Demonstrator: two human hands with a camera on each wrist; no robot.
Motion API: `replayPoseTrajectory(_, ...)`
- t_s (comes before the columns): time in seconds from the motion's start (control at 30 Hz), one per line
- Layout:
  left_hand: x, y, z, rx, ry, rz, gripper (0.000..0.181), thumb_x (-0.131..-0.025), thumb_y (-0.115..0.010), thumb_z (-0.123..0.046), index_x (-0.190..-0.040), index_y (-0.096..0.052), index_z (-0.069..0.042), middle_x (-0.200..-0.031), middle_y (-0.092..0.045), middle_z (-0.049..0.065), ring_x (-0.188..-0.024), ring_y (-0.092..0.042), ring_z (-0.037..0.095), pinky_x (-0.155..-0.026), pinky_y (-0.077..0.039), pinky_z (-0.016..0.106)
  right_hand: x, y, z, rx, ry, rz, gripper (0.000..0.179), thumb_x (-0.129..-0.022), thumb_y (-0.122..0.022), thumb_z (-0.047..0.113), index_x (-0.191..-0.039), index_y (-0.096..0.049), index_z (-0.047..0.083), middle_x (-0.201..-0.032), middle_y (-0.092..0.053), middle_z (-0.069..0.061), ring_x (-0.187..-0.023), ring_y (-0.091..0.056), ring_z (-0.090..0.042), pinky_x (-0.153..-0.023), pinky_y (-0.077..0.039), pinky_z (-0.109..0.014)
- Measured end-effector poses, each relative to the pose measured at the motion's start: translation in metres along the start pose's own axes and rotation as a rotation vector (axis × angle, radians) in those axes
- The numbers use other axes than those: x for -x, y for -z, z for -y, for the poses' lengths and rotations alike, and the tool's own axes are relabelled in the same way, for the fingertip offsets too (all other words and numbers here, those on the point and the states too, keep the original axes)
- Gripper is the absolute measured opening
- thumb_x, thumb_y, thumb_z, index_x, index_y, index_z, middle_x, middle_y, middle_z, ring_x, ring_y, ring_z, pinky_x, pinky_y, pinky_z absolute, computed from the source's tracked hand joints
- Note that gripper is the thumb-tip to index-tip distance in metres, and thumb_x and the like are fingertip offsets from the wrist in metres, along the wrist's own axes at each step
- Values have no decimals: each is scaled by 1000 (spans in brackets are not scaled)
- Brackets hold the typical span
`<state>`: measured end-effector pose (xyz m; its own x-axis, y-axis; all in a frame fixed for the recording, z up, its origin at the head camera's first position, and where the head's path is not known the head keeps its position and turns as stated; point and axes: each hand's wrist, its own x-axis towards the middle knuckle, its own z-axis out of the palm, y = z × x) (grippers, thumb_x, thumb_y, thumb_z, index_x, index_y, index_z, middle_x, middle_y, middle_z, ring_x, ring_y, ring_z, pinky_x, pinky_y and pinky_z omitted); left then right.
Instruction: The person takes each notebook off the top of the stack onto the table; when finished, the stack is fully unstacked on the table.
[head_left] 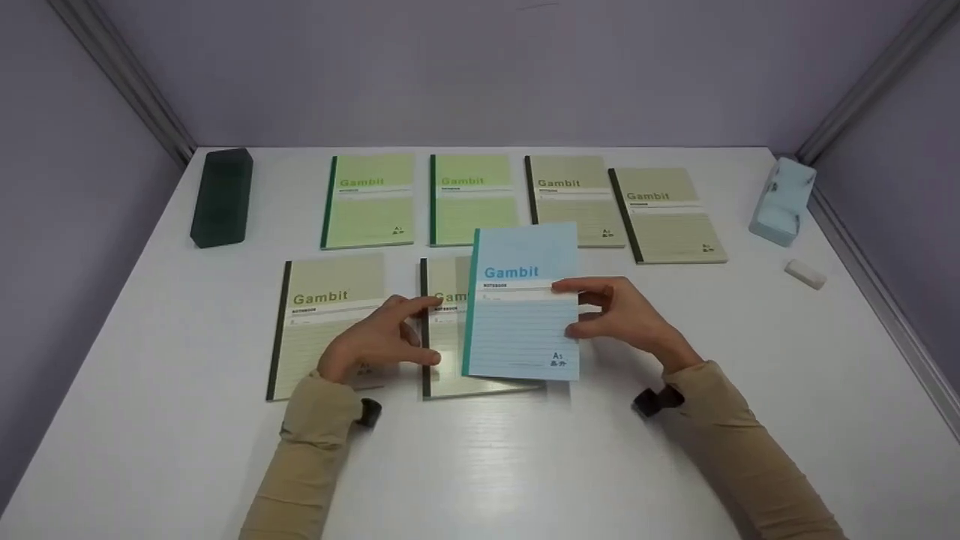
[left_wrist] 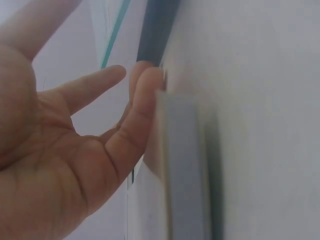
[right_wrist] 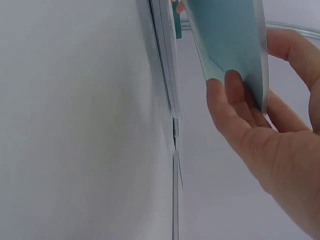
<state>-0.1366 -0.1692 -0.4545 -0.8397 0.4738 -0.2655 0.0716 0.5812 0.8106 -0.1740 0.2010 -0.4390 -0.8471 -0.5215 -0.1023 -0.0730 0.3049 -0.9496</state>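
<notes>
My right hand (head_left: 626, 319) holds a light blue Gambit notebook (head_left: 521, 330) by its right edge. In the right wrist view, the thumb lies on one face of the blue notebook (right_wrist: 230, 40) and fingers on the other. It is raised, partly covering a khaki notebook (head_left: 450, 382) with a dark spine. My left hand (head_left: 379, 341) has its thumb and fingers spread near that khaki notebook's left edge; whether they touch it I cannot tell. The left wrist view shows the left hand (left_wrist: 75, 145) gripping nothing. Beneath the left hand lies another khaki notebook (head_left: 330, 274).
Along the back lie two green notebooks (head_left: 367, 217) (head_left: 469, 206) and two khaki notebooks (head_left: 574, 217) (head_left: 667, 225). A dark green case (head_left: 223, 196) stands at the back left. On the right are a pale blue case (head_left: 784, 199) and a white eraser (head_left: 805, 274). Walls enclose the white table (head_left: 495, 480).
</notes>
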Motion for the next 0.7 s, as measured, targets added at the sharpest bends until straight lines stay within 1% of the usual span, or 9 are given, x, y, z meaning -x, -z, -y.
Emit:
replayPoseTrajectory(0.1, 0, 0, 1, -1, -5, -2, 86, -77, -81, -32, -150, -35, -21, -124, -40, 13, -92, -55, 19, -74, -45, 33, 6, 10, -1, -1, -16, -35, 61, -71, -82, 1, -128, -62, 11, -132, -57, -7, -107, -60, -26, -85, -52, -30)
replayPoseTrajectory(0.3, 2, 1, 2, 4, -14, -5, 85, -78, -81, -32, -149, -36, -20, -128, -39, 14, -92, -56, 20, -75, -45, 34, 21, 31, -6, 11, -49, -70, 62, -73, -81, 0, -131, -60, 9, -136, -53, -10, -110, -60, -27, -87, -51, -28)
replayPoseTrajectory(0.53, 1, 1, 2, 4, -23, -2, 85, -78, -81, -31, -149, -36, -18, -128, -39, 16, -93, -57, 20, -73, -46, 33, 41, 56, -14, 46, -92, -89, 63, -74, -82, 5, -133, -58, 8, -139, -51, -10, -113, -57, -25, -88, -49, -25)
replayPoseTrajectory(0.7, 0, 1, 2, 9, -37, 3, 85, -79, -80, -32, -149, -36, -18, -130, -38, 16, -93, -58, 20, -73, -47, 33, 51, 69, -22, 56, -111, -85, 63, -74, -82, 8, -133, -58, 10, -138, -51, -9, -112, -57, -24, -87, -49, -26)
